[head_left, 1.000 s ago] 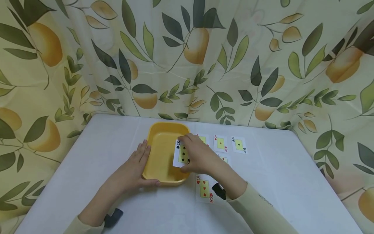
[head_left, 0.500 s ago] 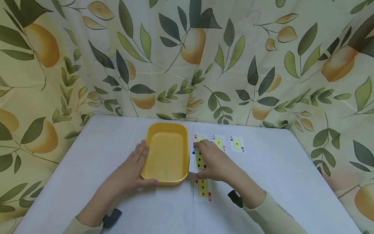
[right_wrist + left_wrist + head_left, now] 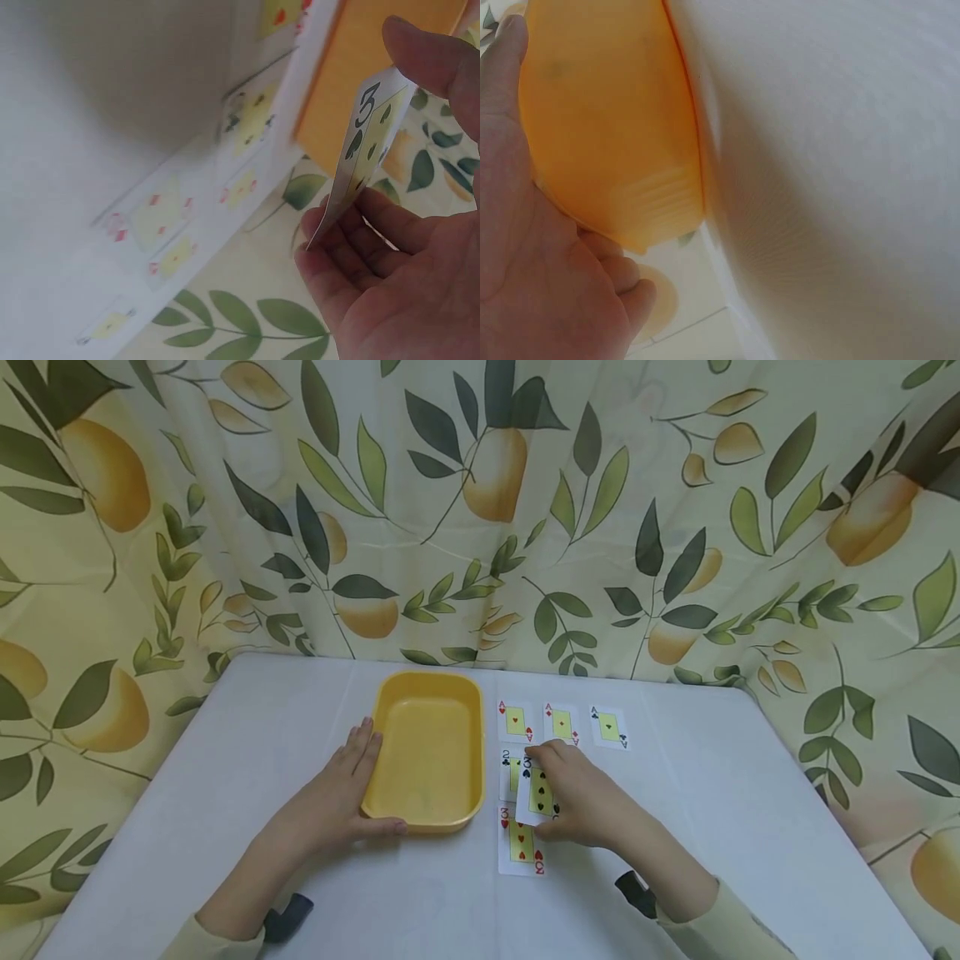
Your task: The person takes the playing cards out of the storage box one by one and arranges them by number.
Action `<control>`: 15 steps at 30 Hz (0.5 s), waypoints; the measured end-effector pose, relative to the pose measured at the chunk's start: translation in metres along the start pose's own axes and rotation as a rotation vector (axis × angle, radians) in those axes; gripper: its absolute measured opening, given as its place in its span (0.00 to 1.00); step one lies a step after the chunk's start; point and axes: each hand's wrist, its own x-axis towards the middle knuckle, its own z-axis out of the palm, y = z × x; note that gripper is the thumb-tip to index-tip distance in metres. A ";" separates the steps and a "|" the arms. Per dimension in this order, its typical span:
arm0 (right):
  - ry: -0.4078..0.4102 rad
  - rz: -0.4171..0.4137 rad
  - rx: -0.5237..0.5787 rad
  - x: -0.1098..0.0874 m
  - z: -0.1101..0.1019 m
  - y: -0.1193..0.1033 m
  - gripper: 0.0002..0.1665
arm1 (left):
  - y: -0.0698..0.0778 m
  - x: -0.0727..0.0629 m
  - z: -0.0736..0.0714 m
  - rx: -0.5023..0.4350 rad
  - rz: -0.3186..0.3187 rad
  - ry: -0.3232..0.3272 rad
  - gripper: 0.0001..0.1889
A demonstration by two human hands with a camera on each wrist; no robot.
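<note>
A three of spades playing card [image 3: 536, 797] is pinched in my right hand [image 3: 588, 793], thumb on one edge and fingers on the opposite one. It is tilted above the table, overlapping a black two [image 3: 507, 774] and the three of hearts [image 3: 517, 852] in the head view. In the right wrist view, the card [image 3: 367, 142] bows slightly between thumb and fingertips. My left hand [image 3: 337, 785] rests against the left side of a yellow plastic tray [image 3: 427, 752], fingers straight, thumb along its near edge. The left wrist view shows the palm [image 3: 547, 277] beside the tray wall.
Three aces lie in a row at the back: hearts [image 3: 514, 722], diamonds [image 3: 561, 724] and a black one [image 3: 609, 727]. A two of diamonds [image 3: 157, 214], hidden by my hand in the head view, lies beside the black two. A patterned curtain [image 3: 480, 527] hangs behind the table.
My right hand has carried the three of spades out from over the tray, rightward and toward me, across the laid cards. The left hand has stayed against the tray.
</note>
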 end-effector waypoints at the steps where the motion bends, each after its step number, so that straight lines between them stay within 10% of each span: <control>1: -0.006 0.004 0.000 -0.002 0.002 0.002 0.59 | 0.000 0.000 0.000 0.000 -0.001 0.000 0.70; 15: -0.031 0.014 -0.012 -0.028 0.020 0.028 0.57 | 0.001 -0.001 -0.004 -0.030 -0.034 -0.015 0.71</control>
